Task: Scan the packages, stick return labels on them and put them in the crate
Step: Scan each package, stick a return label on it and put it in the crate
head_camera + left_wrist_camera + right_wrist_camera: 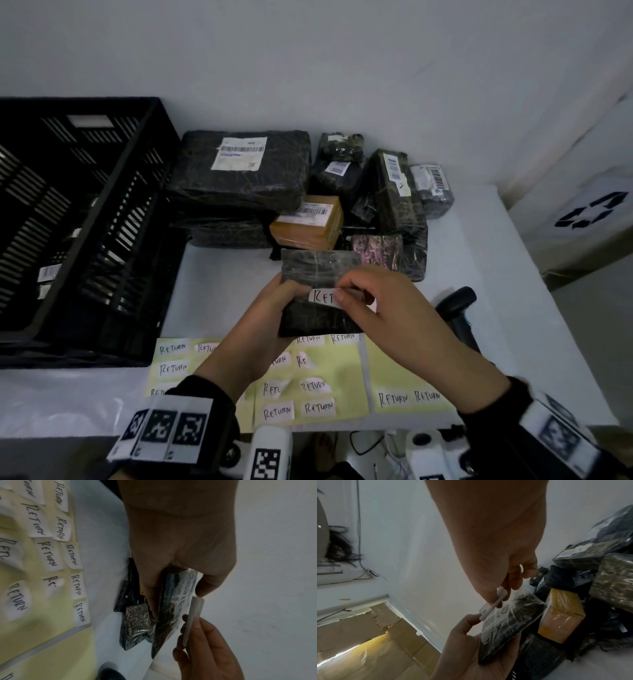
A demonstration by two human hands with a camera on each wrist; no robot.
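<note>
Black slatted crate (85, 192), black plastic-wrapped package (318, 270), white label (323, 296), pale-yellow sheets (342, 373), amber box (308, 226).

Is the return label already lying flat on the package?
No, the right hand pinches the return label, which stands off the package.

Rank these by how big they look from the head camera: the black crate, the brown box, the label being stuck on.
1. Black crate, by far the largest.
2. Brown box.
3. Label, pinched by the right hand, smallest though nearest the camera.
</note>
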